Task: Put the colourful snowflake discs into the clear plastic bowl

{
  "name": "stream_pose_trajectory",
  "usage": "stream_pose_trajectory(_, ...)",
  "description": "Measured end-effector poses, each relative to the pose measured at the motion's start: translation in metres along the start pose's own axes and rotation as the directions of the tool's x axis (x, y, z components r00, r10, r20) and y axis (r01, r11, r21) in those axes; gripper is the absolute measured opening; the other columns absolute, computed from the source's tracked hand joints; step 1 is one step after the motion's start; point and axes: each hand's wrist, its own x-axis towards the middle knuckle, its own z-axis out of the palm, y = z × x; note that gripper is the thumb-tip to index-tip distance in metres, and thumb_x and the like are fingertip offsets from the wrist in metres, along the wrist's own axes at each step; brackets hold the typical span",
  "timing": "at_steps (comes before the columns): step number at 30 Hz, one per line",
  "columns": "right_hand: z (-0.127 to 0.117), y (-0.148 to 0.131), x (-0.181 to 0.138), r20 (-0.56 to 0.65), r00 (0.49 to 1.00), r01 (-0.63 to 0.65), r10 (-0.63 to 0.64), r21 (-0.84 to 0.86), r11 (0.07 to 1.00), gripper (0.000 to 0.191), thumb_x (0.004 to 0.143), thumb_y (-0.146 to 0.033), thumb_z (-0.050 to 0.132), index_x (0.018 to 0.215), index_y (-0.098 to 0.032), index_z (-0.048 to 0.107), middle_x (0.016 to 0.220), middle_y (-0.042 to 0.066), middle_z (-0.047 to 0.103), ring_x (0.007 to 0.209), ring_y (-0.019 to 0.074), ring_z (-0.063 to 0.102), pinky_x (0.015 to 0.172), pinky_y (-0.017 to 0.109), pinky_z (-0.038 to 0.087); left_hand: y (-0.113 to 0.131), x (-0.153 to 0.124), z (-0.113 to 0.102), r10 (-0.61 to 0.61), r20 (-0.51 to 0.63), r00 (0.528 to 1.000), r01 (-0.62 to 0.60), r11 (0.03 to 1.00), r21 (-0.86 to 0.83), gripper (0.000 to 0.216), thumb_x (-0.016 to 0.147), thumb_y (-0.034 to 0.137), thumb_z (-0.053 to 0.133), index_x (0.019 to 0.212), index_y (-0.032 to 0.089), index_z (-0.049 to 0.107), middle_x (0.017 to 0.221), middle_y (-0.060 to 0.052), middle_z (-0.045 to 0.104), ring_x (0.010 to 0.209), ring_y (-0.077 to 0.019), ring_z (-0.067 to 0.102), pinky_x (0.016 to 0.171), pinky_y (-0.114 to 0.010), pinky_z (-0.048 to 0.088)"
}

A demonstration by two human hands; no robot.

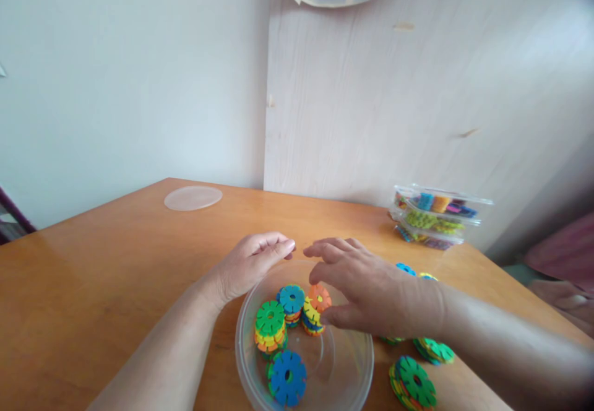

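A clear round plastic bowl (343, 371) stands on the table, holding several small stacks of notched plastic discs. Inside are a stack topped by a green disc (270, 318), one topped by a blue-teal disc (291, 299), a tilted blue disc (288, 378), and an orange disc (320, 298) beside yellow ones. My left hand (255, 265) is by the bowl's far left rim, thumb pressed to curled fingers, with nothing showing in it. Over the right rim hovers my right hand (366, 284), fingers apart and thumb close to the yellow and orange discs.
More disc stacks, one with a green top (417, 381), lie right of the bowl, partly under my right forearm. Clear boxes of colourful pieces (436, 219) are stacked at the back right. A translucent round lid (193, 198) lies at the back left of the wooden table (116, 262).
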Motion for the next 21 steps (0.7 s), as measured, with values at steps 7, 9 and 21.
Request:
stream_pose_trajectory(7,-0.012,0.046,-0.003,-0.214,0.970,-0.124,0.117,-0.021,0.992,0.023,0.091,-0.031,0.064,0.112,-0.022,0.070,0.128,0.012,0.065,0.118,0.0273,0.060,0.102,0.045,0.047,0.000,0.000,-0.001,-0.023,-0.013,1.000,0.023,1.000,-0.008,0.052,0.095,0.065,0.049,0.099,0.019,0.072,0.101,-0.004,0.075,0.102,-0.0240,0.066,0.093,-0.036,0.047)
stream_pose_trajectory(9,-0.014,0.076,-0.001,-0.241,0.942,-0.247,0.235,-0.018,0.969,0.022,0.089,-0.028,0.063,0.108,-0.020,0.071,0.115,0.010,0.070,0.105,0.0254,0.065,0.095,0.041,0.050,0.001,0.000,0.000,-0.027,-0.015,1.000,0.027,1.000,-0.015,0.052,0.094,0.065,0.049,0.098,0.019,0.072,0.101,-0.004,0.075,0.101,-0.0242,0.066,0.092,-0.036,0.048)
stream_pose_trajectory(21,0.036,0.176,0.023,0.125,0.872,-0.475,0.473,-0.015,0.880,0.039,0.079,-0.045,0.072,0.106,-0.018,0.079,0.106,0.010,0.079,0.090,0.0243,0.072,0.071,0.028,0.050,0.003,0.000,0.000,-0.048,-0.005,0.999,0.048,0.998,-0.039,0.052,0.092,0.067,0.050,0.098,0.019,0.071,0.101,-0.005,0.075,0.101,-0.0250,0.067,0.091,-0.037,0.049)
